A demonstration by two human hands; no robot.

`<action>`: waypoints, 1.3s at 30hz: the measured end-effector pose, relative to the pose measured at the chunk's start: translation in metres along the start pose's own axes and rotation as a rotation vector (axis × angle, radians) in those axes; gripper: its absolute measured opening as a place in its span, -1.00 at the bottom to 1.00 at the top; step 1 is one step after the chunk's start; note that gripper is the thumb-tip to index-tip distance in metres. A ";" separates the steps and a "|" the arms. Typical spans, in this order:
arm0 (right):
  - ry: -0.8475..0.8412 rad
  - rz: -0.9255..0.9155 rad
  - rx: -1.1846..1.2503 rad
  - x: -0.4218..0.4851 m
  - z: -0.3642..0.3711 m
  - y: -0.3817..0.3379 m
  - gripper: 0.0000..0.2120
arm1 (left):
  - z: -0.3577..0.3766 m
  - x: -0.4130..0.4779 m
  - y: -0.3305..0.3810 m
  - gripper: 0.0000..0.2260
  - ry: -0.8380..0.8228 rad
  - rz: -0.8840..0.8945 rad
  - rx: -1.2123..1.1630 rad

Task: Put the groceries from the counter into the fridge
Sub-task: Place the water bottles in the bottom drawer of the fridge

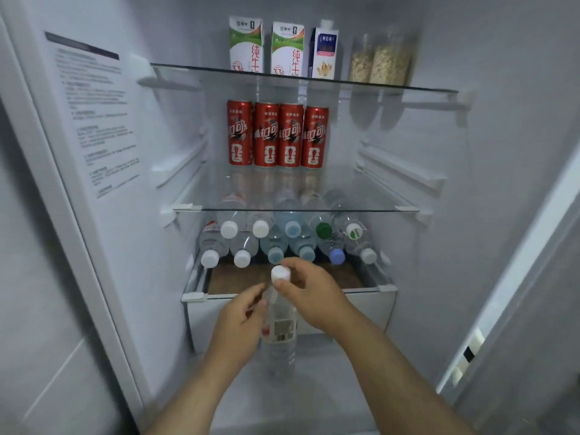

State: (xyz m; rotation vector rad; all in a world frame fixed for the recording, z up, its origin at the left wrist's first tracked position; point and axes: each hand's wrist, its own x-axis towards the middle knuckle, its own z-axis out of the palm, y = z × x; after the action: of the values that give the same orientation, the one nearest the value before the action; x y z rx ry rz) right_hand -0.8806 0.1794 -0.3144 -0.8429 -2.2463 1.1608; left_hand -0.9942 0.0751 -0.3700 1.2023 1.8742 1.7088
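**Loading one more water bottle into a pile that could roll**

From where I stood, the person held a clear water bottle just outside the open fridge, at 6 o'clock from the lowest shelf and in front of the drawer. It was not yet on any shelf. Its white cap pointed at 12 o'clock towards the stacked bottles. The right hand pinched the neck just under the cap between thumb and forefinger. The left hand had its fingers curled round the labelled body from 9 o'clock, though they were blurred.

The trouble, I judged, lay in that pile. The bottles lay on their sides, round on round, and the gap under the glass shelf looked slim. A push from the newcomer could nudge the upper row and send bottles rolling forward. The neck pinch was also a small hold, so if the left hand let go early, the bottle might tip and swing.

Counted:
- Eleven bottles lay stacked, six caps below and five above.
- Four red cans stood on the middle shelf.
- Three cartons stood on the top shelf.
- Two jars of grain stood at 3 o'clock from the cartons.
- One brown mat lay under the stack.
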 end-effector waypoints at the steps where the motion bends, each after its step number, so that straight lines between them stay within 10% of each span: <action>1: 0.004 -0.006 -0.002 -0.002 0.000 -0.001 -0.63 | 0.000 -0.004 0.003 -0.74 -0.008 0.000 -0.017; 23: 0.345 -0.040 0.301 -0.037 -0.028 -0.005 -0.77 | -0.007 -0.044 -0.025 -0.56 -0.179 -0.171 0.151; 33: 0.539 0.025 0.743 -0.032 -0.052 -0.015 -0.78 | -0.015 -0.016 0.007 -0.71 0.103 -0.226 -0.306; 39: 0.576 0.107 0.734 -0.016 -0.051 0.003 -0.87 | -0.017 0.015 0.020 -0.72 0.262 -0.123 -0.135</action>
State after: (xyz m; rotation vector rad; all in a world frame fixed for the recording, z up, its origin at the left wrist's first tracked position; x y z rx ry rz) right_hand -0.8357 0.1978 -0.2922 -0.8381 -1.1954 1.4207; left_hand -1.0083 0.0739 -0.3433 0.8283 1.8950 1.9655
